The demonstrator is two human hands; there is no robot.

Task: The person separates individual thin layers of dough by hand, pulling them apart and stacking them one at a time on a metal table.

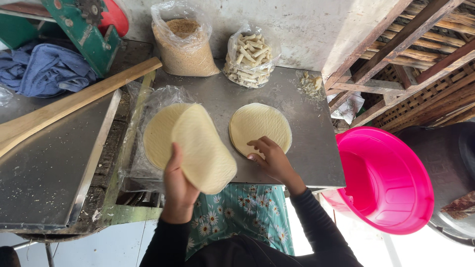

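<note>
Wrapper (205,151), a thin pale disc, droops from the left hand (179,185), thumb and fingers pinching its 7 o'clock edge above the stack (159,133). It looks light, floppy, tearable; best supported near the rim. Right hand (269,158), fingers spread and curled, presses the 6 o'clock edge of the other pile (261,126) on the metal table (316,148)

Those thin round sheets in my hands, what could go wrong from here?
1. The sheet lifted in the left hand is bending; it may tear or crease.
2. It hangs past the metal table's front edge, so a slip could drop it to the floor.
3. The right hand presses the right stack, which sits near that edge and could slide off.
</note>
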